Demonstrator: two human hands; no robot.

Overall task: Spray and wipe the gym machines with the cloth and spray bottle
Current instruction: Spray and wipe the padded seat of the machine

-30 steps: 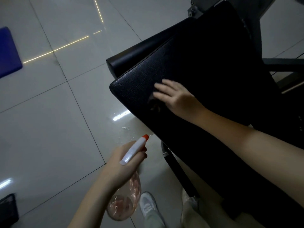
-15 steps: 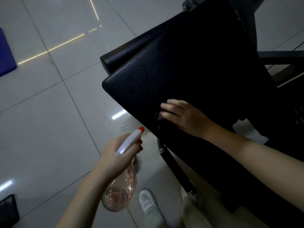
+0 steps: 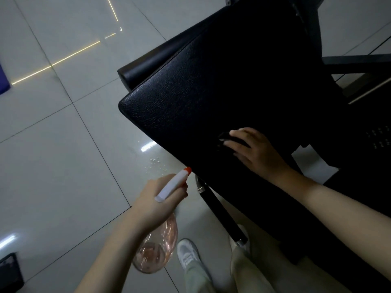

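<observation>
A black leather pad (image 3: 190, 92) of a gym machine fills the upper right. My right hand (image 3: 254, 153) lies flat on its near part, fingers pressing a dark cloth (image 3: 223, 136) that only peeks out at the fingertips. My left hand (image 3: 152, 204) holds a clear pinkish spray bottle (image 3: 156, 250) with a white head and orange nozzle. The nozzle points up at the pad's near edge, just short of it.
Light floor tiles (image 3: 53, 166) lie to the left, with small spray droplets (image 3: 154, 163) below the pad's edge. A black frame tube (image 3: 222, 214) runs under the pad. My white shoe (image 3: 188, 253) and pale trousers are at the bottom. Dark frame parts stand at right.
My right hand has slid with the cloth down the pad toward me and to the right. The left hand keeps the bottle in nearly the same place.
</observation>
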